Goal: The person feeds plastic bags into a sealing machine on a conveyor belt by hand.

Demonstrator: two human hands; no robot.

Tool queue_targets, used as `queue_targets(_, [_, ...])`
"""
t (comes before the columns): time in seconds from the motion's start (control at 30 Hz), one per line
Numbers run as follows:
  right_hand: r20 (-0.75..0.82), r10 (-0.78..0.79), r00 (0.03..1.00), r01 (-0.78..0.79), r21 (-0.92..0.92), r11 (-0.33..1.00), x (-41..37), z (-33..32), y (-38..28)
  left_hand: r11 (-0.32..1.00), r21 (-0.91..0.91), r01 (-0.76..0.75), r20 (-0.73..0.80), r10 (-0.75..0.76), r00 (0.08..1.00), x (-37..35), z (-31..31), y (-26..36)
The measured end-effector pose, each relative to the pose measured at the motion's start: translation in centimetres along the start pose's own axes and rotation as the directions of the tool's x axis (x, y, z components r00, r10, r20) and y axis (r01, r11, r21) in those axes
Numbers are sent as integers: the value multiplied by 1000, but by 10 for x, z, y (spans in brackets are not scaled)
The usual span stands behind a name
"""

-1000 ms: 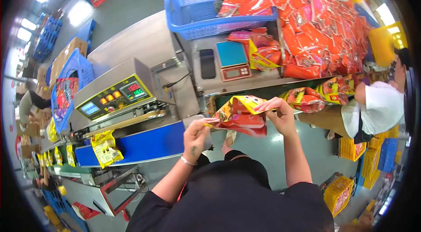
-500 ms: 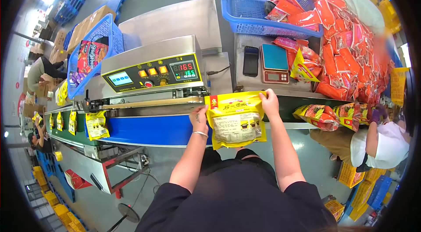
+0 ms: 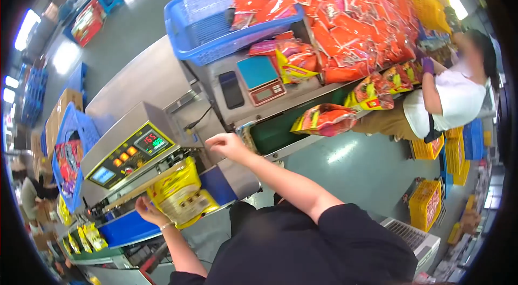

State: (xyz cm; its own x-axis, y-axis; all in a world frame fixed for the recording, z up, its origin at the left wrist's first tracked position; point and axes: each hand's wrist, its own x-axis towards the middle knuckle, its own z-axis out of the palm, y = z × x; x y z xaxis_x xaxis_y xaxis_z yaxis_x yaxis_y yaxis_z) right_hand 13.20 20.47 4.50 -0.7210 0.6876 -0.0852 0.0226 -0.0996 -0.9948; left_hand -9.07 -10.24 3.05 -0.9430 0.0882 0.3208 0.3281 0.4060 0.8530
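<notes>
A yellow printed pouch (image 3: 181, 193) hangs at the sealing machine (image 3: 132, 147), its top edge along the machine's front and its body over the blue conveyor belt (image 3: 127, 227). My left hand (image 3: 150, 211), with a bracelet at the wrist, is beside the pouch's left edge, fingers slightly apart; whether they touch it is hard to see. My right hand (image 3: 229, 147) is off the pouch, up and to its right, with loosely bent fingers and nothing in them. Further left on the line stand several more yellow pouches (image 3: 94, 236).
To the right, filled pouches (image 3: 324, 119) stand along the green belt (image 3: 280, 133). A digital scale (image 3: 261, 81), a phone (image 3: 231, 91), a blue basket (image 3: 202, 26) and a heap of red packets (image 3: 361, 21) lie behind. A co-worker (image 3: 445, 93) stands at the right.
The pouch has gone from between both hands to the machine's front. My right hand has let go and drawn away from it. The view has turned to the right.
</notes>
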Motion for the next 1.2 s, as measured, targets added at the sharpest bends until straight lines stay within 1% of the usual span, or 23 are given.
queue_targets(0.07, [-219, -192, 957, 123, -292, 948, -36, -82, -75, 987, -100, 124, 129, -110, 985, -35, 42, 90])
queue_targets(0.1, [-255, -475, 842, 277, -552, 786, -49, -132, -73, 918, -396, 26, 173, 46, 984, -74, 85, 111])
queue_targets(0.13, [-423, -363, 830, 66, -572, 818, -80, -172, -118, 939, -249, 236, 530, -71, 845, -102, 111, 174])
queue_targets(0.17, [-564, -278, 778, -5, -448, 894, -104, -217, -118, 979, -202, 31, 664, 114, 739, -131, 140, 208])
queue_targets(0.2, [-446, -480, 755, -72, -785, 616, -124, -263, -120, 968, -252, 1, 754, 195, 627, -165, 167, 235])
queue_targets(0.23, [-457, -393, 798, -157, -787, 597, -142, -289, -117, 941, -339, 11, 815, 288, 502, -194, 192, 253])
queue_targets(0.3, [-468, -299, 831, -237, -786, 572, -164, -320, -93, 875, -464, -138, 789, 479, 386, -237, 237, 253])
queue_targets(0.33, [-433, -161, 887, -188, -656, 731, -168, -333, -71, 866, -478, -145, 798, 498, 341, -247, 248, 251])
queue_targets(0.37, [-356, -34, 934, -156, -491, 857, -168, -340, -60, 887, -451, -99, 813, 454, 366, -248, 250, 249])
queue_targets(0.4, [-343, -37, 939, -146, -493, 858, -166, -335, -65, 905, -423, -51, 824, 407, 393, -244, 251, 248])
queue_targets(0.5, [-333, -241, 912, 108, -372, 922, -155, -288, -111, 848, -504, 166, 819, 409, 402, -209, 204, 256])
queue_targets(0.53, [-314, -230, 921, 112, -353, 929, -150, -274, -126, 860, -486, 156, 822, 389, 417, -199, 183, 264])
queue_targets(0.6, [-176, -386, 906, 319, -317, 893, -132, -244, -149, 715, -523, 465, 826, 289, 484, -175, 142, 279])
queue_targets(0.63, [-204, -341, 918, 290, -242, 926, -124, -225, -151, 618, -479, 623, 851, 153, 502, -166, 125, 284])
queue_targets(0.67, [-170, -338, 926, 301, -213, 930, -109, -206, -150, 631, -485, 605, 835, 130, 535, -157, 114, 272])
queue_targets(0.73, [-264, -180, 948, 99, -293, 951, -76, -170, -148, 707, -357, 610, 741, -183, 646, -137, 98, 237])
queue_targets(0.77, [-276, -118, 954, 21, -330, 944, -59, -159, -132, 614, -432, 661, 655, -290, 698, -132, 100, 223])
queue_targets(0.8, [-264, -94, 960, -18, -395, 919, -45, -145, -122, 509, -438, 741, 628, -417, 657, -126, 104, 210])
queue_targets(0.87, [-247, -49, 968, -73, -458, 886, -21, -128, -80, 511, -389, 766, 549, -539, 638, -124, 120, 159])
queue_targets(0.93, [-240, -18, 971, -111, -513, 851, -4, -119, -38, 609, -323, 724, 492, -546, 678, -122, 135, 125])
queue_targets(1.07, [-256, 61, 965, -217, -642, 735, 21, -96, 0, 553, -234, 800, 379, -706, 598, -108, 137, 96])
queue_targets(1.13, [-188, 90, 978, -201, -740, 641, 23, -66, -1, 581, -366, 726, 353, -635, 687, -96, 121, 63])
queue_targets(1.2, [-93, 134, 987, -161, -694, 702, 25, -37, 13, 551, -427, 717, 394, -600, 696, -76, 90, 47])
